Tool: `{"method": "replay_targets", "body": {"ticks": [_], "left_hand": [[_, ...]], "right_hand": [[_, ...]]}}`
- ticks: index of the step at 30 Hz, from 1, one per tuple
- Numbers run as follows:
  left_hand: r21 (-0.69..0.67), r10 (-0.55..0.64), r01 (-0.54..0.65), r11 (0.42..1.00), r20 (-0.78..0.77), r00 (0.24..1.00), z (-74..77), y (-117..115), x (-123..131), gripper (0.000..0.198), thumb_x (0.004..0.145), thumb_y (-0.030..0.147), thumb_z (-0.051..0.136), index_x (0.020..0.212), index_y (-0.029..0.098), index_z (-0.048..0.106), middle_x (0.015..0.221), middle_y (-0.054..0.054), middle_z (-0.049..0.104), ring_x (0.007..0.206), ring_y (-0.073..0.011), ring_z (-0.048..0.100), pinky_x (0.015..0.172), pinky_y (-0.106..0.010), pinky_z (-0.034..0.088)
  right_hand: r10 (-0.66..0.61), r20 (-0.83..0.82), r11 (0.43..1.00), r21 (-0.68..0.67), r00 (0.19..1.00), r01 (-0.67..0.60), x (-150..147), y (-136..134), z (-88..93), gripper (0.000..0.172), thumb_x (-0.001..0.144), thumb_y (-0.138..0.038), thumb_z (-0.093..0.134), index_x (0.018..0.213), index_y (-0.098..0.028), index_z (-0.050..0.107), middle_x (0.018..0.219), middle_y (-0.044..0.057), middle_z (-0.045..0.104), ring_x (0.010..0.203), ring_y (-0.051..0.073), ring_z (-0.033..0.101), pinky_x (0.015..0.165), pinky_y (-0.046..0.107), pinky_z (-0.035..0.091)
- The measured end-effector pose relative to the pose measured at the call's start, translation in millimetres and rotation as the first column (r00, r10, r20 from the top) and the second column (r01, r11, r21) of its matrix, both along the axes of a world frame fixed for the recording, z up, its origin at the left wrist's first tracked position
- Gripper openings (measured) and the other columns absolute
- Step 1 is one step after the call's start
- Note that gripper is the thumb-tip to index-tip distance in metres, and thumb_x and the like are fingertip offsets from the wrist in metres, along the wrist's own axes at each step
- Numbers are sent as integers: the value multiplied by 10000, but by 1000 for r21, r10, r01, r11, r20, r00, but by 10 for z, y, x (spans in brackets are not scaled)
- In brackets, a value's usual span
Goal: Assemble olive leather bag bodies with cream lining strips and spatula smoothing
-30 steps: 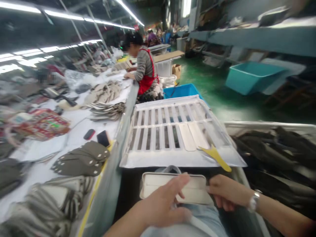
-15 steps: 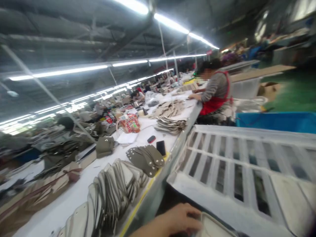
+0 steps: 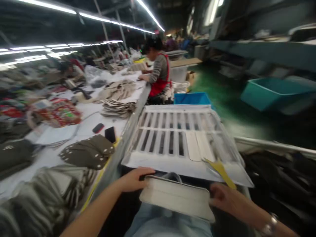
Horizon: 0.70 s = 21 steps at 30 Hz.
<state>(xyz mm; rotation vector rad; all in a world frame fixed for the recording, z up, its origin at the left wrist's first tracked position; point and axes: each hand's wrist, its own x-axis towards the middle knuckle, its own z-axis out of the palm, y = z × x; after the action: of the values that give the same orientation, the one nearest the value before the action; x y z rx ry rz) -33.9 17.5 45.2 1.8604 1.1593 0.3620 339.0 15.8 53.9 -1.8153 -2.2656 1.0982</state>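
In front of my lap is a cream rounded rectangular panel (image 3: 176, 197) with a dark edge, looking like a leather or fabric piece. My left hand (image 3: 135, 179) grips its upper left corner, thumb and fingers closed around the edge. At the right end my right hand (image 3: 225, 197), slightly blurred, has curled fingers against the panel's edge. Just beyond the panel sits a white slatted plastic rack (image 3: 148, 158). Two similar cream pieces (image 3: 195, 146) lie on its slats, beside a yellow-handled tool (image 3: 221, 171) near my right hand.
The left worktable (image 3: 84, 126) bears grey-white stacked pieces (image 3: 61, 187), dark studded pieces (image 3: 87, 151), a black phone-like object (image 3: 110, 134) and a patterned bag (image 3: 59, 112). A co-worker (image 3: 159, 70) works farther along. Blue (image 3: 192, 98) and teal (image 3: 269, 93) bins stand beyond; dark material (image 3: 276, 184) lies right.
My view has swung right and down. My left hand, with the cream panel, now shows nearer the middle, and the panel is fully in sight. My right hand has come into view at its right end.
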Motion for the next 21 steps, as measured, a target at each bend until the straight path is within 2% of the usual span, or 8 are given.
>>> {"method": "replay_targets", "body": {"ticks": [1, 3, 6, 8, 10, 13, 17, 21], "left_hand": [[18, -42, 42, 999, -29, 999, 38, 88, 133, 552, 753, 248, 575, 1293, 210, 471, 1351, -50, 463, 1239, -207, 406, 1075, -348, 266], [17, -186, 188, 982, -74, 980, 129, 221, 479, 539, 759, 240, 543, 1293, 237, 473, 1319, -28, 502, 1189, -200, 464, 1040, -319, 314], [-14, -389, 390, 921, -118, 914, 214, 300, 1016, 473, 738, 192, 500, 1203, 251, 565, 1176, -12, 611, 1015, -196, 575, 911, -287, 415], [-46, -456, 454, 890, -134, 880, 209, 325, 1243, 477, 702, 139, 472, 1144, 250, 611, 1087, -3, 653, 905, -180, 602, 824, -262, 441], [-62, -495, 492, 869, -121, 860, 180, 344, 1329, 487, 694, 116, 454, 1130, 252, 623, 1049, 7, 665, 865, -162, 602, 790, -240, 438], [-32, -510, 510, 860, -90, 855, 146, 348, 1314, 409, 783, 189, 444, 1151, 258, 609, 1087, 10, 651, 912, -156, 590, 807, -229, 427], [20, -482, 490, 871, -152, 863, 156, 284, 1336, 337, 868, 295, 391, 1096, 239, 632, 1044, -5, 663, 880, -161, 599, 783, -243, 436], [92, -453, 490, 867, -263, 852, 187, 167, 1439, 302, 838, 188, 395, 1004, 200, 648, 963, -29, 679, 857, -178, 613, 770, -257, 444]], "right_hand": [[-26, -8, 1000, 4, 1000, 26, 71, -88, 36, 471, 756, -433, 608, 1117, -139, 537, 950, 83, 630, 748, 164, 599, 697, 293, 503], [3, -44, 997, 75, 999, 0, 68, -119, 95, 553, 723, -366, 624, 1213, -151, 485, 1137, 102, 575, 869, 184, 594, 793, 304, 483], [216, -5, 967, 136, 976, -213, -82, -25, 155, 370, 734, -248, 587, 1093, -161, 586, 1068, 84, 617, 943, 218, 578, 853, 328, 439], [321, 40, 936, 139, 946, -323, -159, 3, 186, 208, 779, -232, 540, 950, -166, 638, 950, 70, 653, 921, 224, 586, 823, 319, 434], [366, 57, 916, 154, 929, -371, -185, -8, 206, 177, 830, -250, 495, 889, -169, 640, 903, 63, 658, 880, 211, 596, 776, 294, 435], [391, 69, 897, 194, 918, -397, -181, -32, 193, 232, 895, -258, 410, 892, -165, 624, 892, 62, 655, 847, 188, 602, 742, 271, 430], [415, 163, 871, 215, 895, -443, -189, -28, 58, 326, 936, -221, 314, 827, -134, 610, 847, 87, 650, 806, 183, 607, 722, 279, 434], [512, 310, 780, 221, 801, -585, -171, -68, -77, 234, 875, -129, 380, 886, -111, 613, 859, 111, 643, 811, 223, 593, 691, 319, 433]]}}
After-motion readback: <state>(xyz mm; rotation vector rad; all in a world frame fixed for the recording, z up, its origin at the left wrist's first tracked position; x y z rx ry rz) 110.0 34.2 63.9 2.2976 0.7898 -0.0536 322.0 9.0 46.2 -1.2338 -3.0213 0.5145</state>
